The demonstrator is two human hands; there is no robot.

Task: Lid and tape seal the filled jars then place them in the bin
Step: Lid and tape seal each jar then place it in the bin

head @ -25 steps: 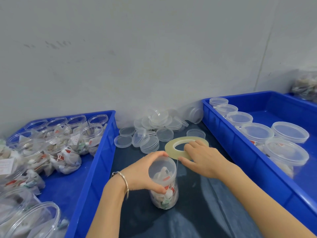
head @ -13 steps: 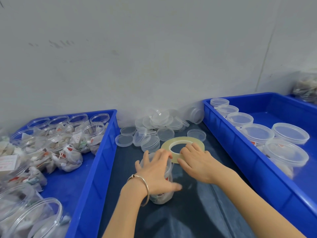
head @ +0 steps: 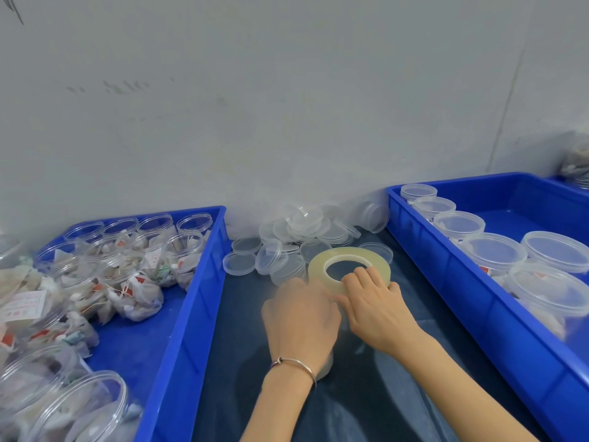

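Observation:
My left hand (head: 302, 317) lies over the top of a filled clear jar (head: 325, 366) standing on the dark table, hiding nearly all of it. My right hand (head: 374, 306) presses its fingers on the near rim of a flat yellowish tape roll (head: 349, 256) just behind the jar. Whether tape runs from the roll to the jar is not visible. A heap of clear lids (head: 306, 228) lies by the wall. The blue bin on the right (head: 446, 275) holds several lidded jars (head: 494, 252).
A blue bin on the left (head: 197, 282) holds several open jars (head: 185, 247) stuffed with sachets. More open jars (head: 79, 406) lie at the near left. A grey wall stands close behind. Another bin corner (head: 567, 181) shows at the far right.
My left hand has turned from gripping the jar's side to covering its top, wrist now toward me. My right hand stays on the tape roll. The view has drifted slightly.

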